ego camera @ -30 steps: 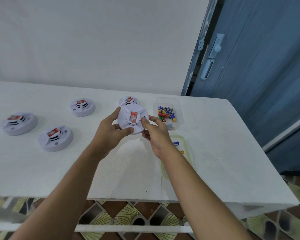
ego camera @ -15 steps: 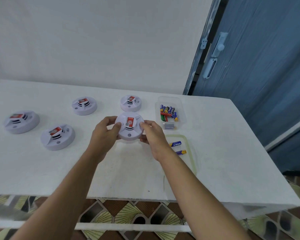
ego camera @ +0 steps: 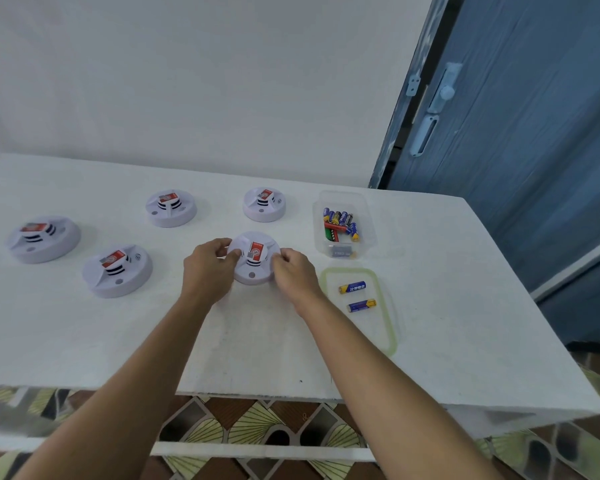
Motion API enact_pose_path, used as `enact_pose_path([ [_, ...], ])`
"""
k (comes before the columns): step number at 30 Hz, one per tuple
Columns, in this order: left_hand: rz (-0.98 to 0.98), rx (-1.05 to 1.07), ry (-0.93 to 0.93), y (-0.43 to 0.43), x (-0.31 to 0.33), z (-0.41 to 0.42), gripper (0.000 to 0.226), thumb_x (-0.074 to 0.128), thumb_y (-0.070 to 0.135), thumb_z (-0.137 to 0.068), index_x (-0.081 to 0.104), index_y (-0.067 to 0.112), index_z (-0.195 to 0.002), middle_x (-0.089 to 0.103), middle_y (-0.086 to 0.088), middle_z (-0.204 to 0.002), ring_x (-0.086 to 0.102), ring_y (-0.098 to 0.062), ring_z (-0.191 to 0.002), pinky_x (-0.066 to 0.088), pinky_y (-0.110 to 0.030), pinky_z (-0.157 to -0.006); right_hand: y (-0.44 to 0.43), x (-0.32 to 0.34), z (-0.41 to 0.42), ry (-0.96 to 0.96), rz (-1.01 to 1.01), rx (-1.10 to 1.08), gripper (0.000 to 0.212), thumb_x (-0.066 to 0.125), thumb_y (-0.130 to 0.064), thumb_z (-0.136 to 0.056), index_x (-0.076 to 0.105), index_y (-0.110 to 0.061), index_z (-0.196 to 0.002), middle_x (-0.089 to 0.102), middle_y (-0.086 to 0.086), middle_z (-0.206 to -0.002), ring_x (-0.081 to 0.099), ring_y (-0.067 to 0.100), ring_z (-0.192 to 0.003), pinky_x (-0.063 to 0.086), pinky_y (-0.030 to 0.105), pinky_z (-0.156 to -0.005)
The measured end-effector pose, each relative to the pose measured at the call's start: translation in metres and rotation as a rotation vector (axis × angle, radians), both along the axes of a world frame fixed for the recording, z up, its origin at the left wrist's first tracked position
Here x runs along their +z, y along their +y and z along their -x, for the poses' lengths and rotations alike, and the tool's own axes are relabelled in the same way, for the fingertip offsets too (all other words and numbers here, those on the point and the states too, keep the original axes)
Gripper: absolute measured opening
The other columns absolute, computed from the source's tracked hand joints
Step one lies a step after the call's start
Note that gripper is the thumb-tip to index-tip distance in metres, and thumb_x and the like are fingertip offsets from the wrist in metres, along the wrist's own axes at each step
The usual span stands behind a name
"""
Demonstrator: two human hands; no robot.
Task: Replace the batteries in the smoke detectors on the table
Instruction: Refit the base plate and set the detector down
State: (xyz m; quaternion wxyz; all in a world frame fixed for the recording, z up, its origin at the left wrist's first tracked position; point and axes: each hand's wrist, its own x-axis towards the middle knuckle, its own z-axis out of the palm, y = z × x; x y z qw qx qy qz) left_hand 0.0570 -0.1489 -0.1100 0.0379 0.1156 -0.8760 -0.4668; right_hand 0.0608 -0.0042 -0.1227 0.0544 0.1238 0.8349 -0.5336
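bright even light, soft shadows, edges warped

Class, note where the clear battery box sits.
Head view: the clear battery box sits right of centre on the table, beyond the green-rimmed lid, right of the rear-right smoke detector.

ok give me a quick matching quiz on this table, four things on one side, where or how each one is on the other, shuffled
Things
1. smoke detector nearest the green-rimmed lid
2. clear tub
3. two loose batteries
4. door

States
A. blue, beyond the table on the right
B. lying on that lid
C. gripped by the left hand and right hand
D. holds a heap of batteries

Pairs: 1-C, 2-D, 3-B, 4-A
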Motion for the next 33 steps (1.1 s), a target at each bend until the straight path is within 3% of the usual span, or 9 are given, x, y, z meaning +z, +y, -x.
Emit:
enact_pose_path([
  [4, 0.035, -0.003, -0.015, -0.002, -0.006, 0.007, 0.029, 0.057, 0.025, -0.096, 0.066, 0.013, -0.12, 0.07, -0.009, -0.108, 0.057, -0.023, -0.094, 0.042, -0.03, -0.081, -0.005, -0.008, 0.008, 0.018, -0.061, -0.001, 0.028, 0.045, -0.017, -0.095, 0.061, 0.005, -0.093, 0.065, 0.021, -0.102, 0.057, 0.03, -0.086, 0.038, 0.033, -0.064],
  [8, 0.055, 0.0, -0.019, -0.004, -0.01, 0.011, 0.026, 0.057, 0.024, -0.095, 0.069, 0.01, -0.114, 0.072, -0.009, -0.102, 0.056, -0.022, -0.09, 0.04, -0.028, -0.078, -0.006, -0.012, 0.014, 0.015, -0.118, 0.024, 0.024, 0.044, -0.007, -0.09, 0.06, 0.01, -0.093, 0.063, 0.025, -0.102, 0.054, 0.032, -0.084, 0.033, 0.034, -0.063],
  [12, 0.054, 0.014, -0.017, -0.004, -0.011, 0.013, 0.029, 0.061, 0.026, -0.094, 0.068, 0.01, -0.118, 0.071, -0.009, -0.109, 0.06, -0.023, -0.098, 0.043, -0.029, -0.085, -0.005, -0.012, 0.016, 0.013, -0.153, 0.032, 0.023, 0.045, -0.006, -0.089, 0.062, 0.008, -0.096, 0.064, 0.022, -0.103, 0.058, 0.037, -0.097, 0.042, 0.037, -0.07],
  [14, 0.054, 0.014, -0.021, -0.005, -0.011, 0.015, 0.033, 0.062, 0.027, -0.093, 0.066, 0.009, -0.122, 0.069, -0.01, -0.114, 0.061, -0.024, -0.104, 0.045, -0.032, -0.09, -0.005, -0.012, 0.016, 0.013, -0.148, 0.027, 0.023, 0.046, -0.006, -0.089, 0.063, 0.007, -0.097, 0.065, 0.021, -0.103, 0.058, 0.037, -0.098, 0.044, 0.038, -0.071],
  [18, 0.077, 0.009, -0.017, -0.008, -0.011, 0.018, 0.032, 0.06, 0.03, -0.094, 0.067, 0.011, -0.119, 0.069, -0.007, -0.111, 0.057, -0.018, -0.095, 0.045, -0.031, -0.088, -0.003, -0.007, 0.016, 0.0, -0.115, 0.017, 0.016, 0.048, -0.008, -0.088, 0.061, 0.001, -0.092, 0.064, 0.014, -0.098, 0.056, 0.032, -0.088, 0.04, 0.032, -0.062],
  [20, 0.076, 0.01, 0.0, -0.01, -0.01, 0.021, 0.031, 0.057, 0.032, -0.095, 0.068, 0.011, -0.115, 0.069, -0.006, -0.109, 0.058, -0.019, -0.096, 0.046, -0.031, -0.087, -0.002, -0.004, 0.017, 0.009, -0.09, 0.016, 0.026, 0.051, -0.014, -0.091, 0.063, -0.004, -0.111, 0.063, 0.011, -0.113, 0.058, 0.028, -0.101, 0.05, 0.036, -0.078],
  [23, 0.064, 0.003, 0.014, -0.012, -0.006, 0.029, 0.03, 0.056, 0.031, -0.095, 0.067, 0.011, -0.114, 0.069, -0.005, -0.108, 0.06, -0.022, -0.101, 0.048, -0.036, -0.093, -0.002, 0.002, 0.02, 0.04, -0.065, -0.003, 0.042, 0.053, -0.018, -0.092, 0.055, -0.012, -0.134, 0.055, 0.007, -0.135, 0.052, 0.025, -0.124, 0.045, 0.042, -0.104],
  [28, 0.075, -0.07, 0.03, -0.013, 0.002, 0.058, 0.027, 0.057, 0.027, -0.095, 0.066, 0.012, -0.116, 0.068, -0.002, -0.111, 0.057, -0.017, -0.096, 0.044, -0.03, -0.087, -0.003, 0.014, 0.039, 0.096, 0.01, -0.019, 0.041, 0.053, -0.012, -0.092, 0.055, -0.013, -0.133, 0.052, 0.007, -0.138, 0.051, 0.023, -0.124, 0.044, 0.041, -0.105],
  [33, 0.123, -0.179, -0.031, -0.009, 0.005, 0.094, 0.035, 0.052, 0.031, -0.097, 0.06, 0.011, -0.124, 0.063, -0.005, -0.124, 0.056, -0.024, -0.114, 0.043, -0.034, -0.095, -0.004, 0.023, 0.071, 0.032, 0.012, -0.022, 0.055, 0.048, -0.007, -0.089, 0.044, -0.013, -0.143, 0.043, 0.009, -0.146, 0.044, 0.027, -0.132, 0.041, 0.037, -0.104],
])
